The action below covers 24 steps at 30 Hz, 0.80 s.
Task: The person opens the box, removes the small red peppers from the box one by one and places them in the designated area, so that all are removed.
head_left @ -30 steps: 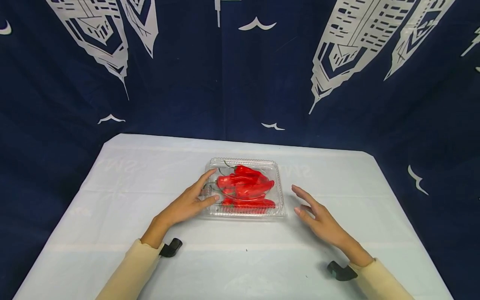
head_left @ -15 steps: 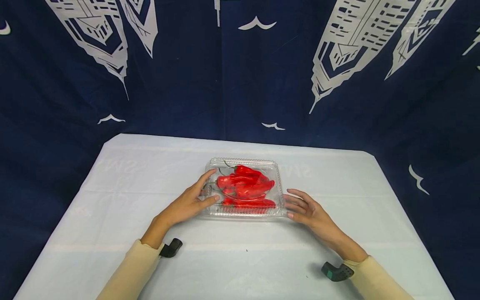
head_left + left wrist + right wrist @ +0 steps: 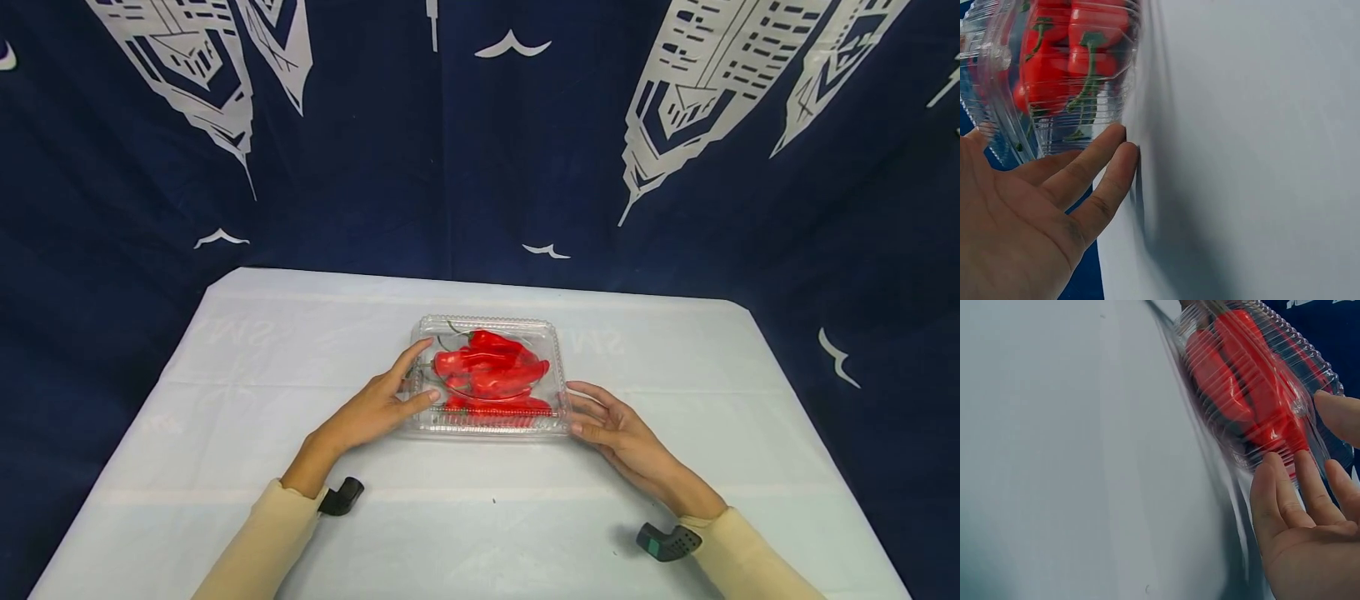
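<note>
A clear plastic clamshell box lies closed on the white table, with several red peppers with green stems inside. At its left end is my left hand, thumb and index finger spread over the lid's edge. In the left wrist view the lower fingers reach out nearly straight to the box's ribbed end wall. My right hand is at the opposite end, fingertips right at the wall. From the right wrist view, its extended fingers meet the ribbed side low down, while the thumb stands near the rim.
A white cloth covers the table, which ends at a dark blue curtain printed with white buildings and birds. Black wrist cameras are strapped at both cream sleeves.
My right hand has moved left from beside the box to its right end, its fingers now at the wall. The left hand and the box have stayed in place.
</note>
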Available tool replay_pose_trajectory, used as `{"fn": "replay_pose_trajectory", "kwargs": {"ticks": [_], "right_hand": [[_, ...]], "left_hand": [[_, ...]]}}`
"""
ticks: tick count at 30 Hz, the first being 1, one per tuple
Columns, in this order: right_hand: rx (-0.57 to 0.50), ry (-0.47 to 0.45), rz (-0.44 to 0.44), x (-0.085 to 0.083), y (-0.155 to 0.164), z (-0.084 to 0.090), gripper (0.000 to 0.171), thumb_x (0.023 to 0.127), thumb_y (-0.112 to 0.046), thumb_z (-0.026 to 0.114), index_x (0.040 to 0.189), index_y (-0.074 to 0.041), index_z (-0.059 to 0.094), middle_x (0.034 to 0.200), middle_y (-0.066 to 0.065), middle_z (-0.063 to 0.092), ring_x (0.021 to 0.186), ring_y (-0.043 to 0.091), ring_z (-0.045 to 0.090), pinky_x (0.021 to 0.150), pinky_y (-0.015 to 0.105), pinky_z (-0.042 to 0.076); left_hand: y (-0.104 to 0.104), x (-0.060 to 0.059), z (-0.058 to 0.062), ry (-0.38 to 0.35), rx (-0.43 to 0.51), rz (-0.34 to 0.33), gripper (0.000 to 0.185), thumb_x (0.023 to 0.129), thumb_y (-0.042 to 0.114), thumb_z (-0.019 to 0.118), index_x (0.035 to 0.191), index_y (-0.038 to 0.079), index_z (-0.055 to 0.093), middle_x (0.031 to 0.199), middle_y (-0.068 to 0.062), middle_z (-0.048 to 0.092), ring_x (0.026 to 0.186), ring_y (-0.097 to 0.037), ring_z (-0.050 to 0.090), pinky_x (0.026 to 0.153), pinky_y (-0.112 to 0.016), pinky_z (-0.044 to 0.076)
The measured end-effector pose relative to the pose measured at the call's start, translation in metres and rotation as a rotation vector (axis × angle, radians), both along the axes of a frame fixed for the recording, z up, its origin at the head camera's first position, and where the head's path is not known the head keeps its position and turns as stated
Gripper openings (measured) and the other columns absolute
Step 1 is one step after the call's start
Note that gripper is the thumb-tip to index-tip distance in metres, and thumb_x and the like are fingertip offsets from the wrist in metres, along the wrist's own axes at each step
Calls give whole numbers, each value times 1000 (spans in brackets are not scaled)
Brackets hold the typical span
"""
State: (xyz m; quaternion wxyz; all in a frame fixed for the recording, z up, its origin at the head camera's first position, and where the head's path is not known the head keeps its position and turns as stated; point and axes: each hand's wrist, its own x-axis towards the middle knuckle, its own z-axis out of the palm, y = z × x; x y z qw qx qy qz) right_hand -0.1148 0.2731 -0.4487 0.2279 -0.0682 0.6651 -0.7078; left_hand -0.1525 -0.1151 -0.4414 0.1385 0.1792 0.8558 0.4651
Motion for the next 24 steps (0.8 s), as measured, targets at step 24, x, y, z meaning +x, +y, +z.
{"fn": "replay_pose_trajectory", "kwargs": {"ticks": [24], "right_hand": [[-120,-139,12,-3,-2,4,77,97,4,58,160,-12,17,160,16,25,125,10,59,106,24,50]], "left_hand": [[1,1,2,73,-64,4,80,92,57,63,158,43,19,154,-17,43,134,-46,48,104,-68,44]]}}
